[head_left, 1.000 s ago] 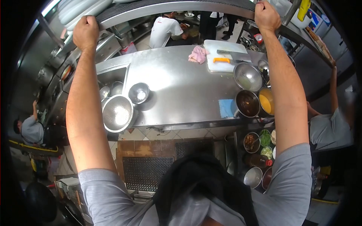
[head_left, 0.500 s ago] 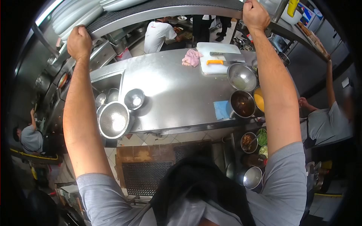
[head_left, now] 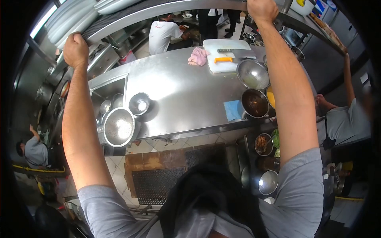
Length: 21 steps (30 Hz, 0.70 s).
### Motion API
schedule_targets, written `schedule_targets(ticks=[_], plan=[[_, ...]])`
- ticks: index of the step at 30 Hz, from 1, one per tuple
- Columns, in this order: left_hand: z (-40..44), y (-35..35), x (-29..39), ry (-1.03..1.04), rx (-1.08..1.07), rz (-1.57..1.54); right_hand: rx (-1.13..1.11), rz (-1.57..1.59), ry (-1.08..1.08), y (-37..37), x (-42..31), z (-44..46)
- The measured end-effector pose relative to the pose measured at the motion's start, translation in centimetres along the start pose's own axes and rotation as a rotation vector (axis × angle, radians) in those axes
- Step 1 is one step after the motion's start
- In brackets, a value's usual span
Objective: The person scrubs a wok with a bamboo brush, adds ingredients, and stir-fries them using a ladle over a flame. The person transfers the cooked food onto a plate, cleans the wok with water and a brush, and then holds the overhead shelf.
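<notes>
Both arms are raised to an overhead metal shelf [head_left: 166, 14] with a dark mesh mat. My left hand [head_left: 76, 50] is closed round its front edge, close to stacked white plates [head_left: 71, 20]. Farther along, my right hand [head_left: 263, 10] is a closed fist on the same edge, with its fingertips hidden. Below lies a steel counter [head_left: 178, 91]. It bears a white cutting board [head_left: 220, 67] with an orange-handled knife [head_left: 224, 60], a pink cloth [head_left: 198, 56], a blue cloth [head_left: 233, 110] and a steel bowl [head_left: 253, 74].
A perforated bowl [head_left: 119, 127] and a small steel bowl [head_left: 139, 104] stand by the sink [head_left: 94, 95]. Dark sauce fills another bowl [head_left: 254, 103]. One person [head_left: 164, 35] is beyond the counter; others [head_left: 341, 123] work at both sides. Floor mats [head_left: 156, 184] lie below.
The view has turned slightly, so the counter, shelf and both hands sit a little farther left and higher. Both hands keep their hold on the shelf.
</notes>
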<state>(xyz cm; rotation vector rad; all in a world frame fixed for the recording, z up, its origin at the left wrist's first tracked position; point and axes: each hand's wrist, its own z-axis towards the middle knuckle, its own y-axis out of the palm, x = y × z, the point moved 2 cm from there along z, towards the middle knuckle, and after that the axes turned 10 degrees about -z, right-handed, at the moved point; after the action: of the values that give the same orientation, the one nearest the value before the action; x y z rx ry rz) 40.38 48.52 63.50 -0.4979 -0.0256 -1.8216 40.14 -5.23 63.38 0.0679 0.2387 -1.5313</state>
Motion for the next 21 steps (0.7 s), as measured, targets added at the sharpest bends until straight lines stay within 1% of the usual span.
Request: schedule_targets(ticks=[4, 6, 9, 14, 18, 21], plan=[[-0.05, -0.14, 0.16, -0.003, -0.019, -0.002, -0.034, -0.033, 0.015, 0.29, -0.07, -0.16], [-0.02, -0.05, 0.08, 0.035, -0.012, 0.014, -0.034, -0.039, 0.023, 0.23, -0.14, -0.27], [0.17, 0.08, -0.24, 0.056, -0.022, 0.033, 0.014, -0.002, 0.020, 0.09, -0.27, -0.08], [-0.17, 0.02, 0.04, 0.092, -0.010, 0.031, -0.087, -0.053, 0.065, -0.29, -0.30, -0.13], [-0.33, -0.06, 0.41, 0.103, 0.026, 0.029, -0.046, -0.029, 0.037, 0.04, -0.36, 0.09], [-0.23, -0.02, 0.20, 0.092, 0.007, 0.040, -0.086, -0.068, 0.102, 0.33, -0.25, -0.39]])
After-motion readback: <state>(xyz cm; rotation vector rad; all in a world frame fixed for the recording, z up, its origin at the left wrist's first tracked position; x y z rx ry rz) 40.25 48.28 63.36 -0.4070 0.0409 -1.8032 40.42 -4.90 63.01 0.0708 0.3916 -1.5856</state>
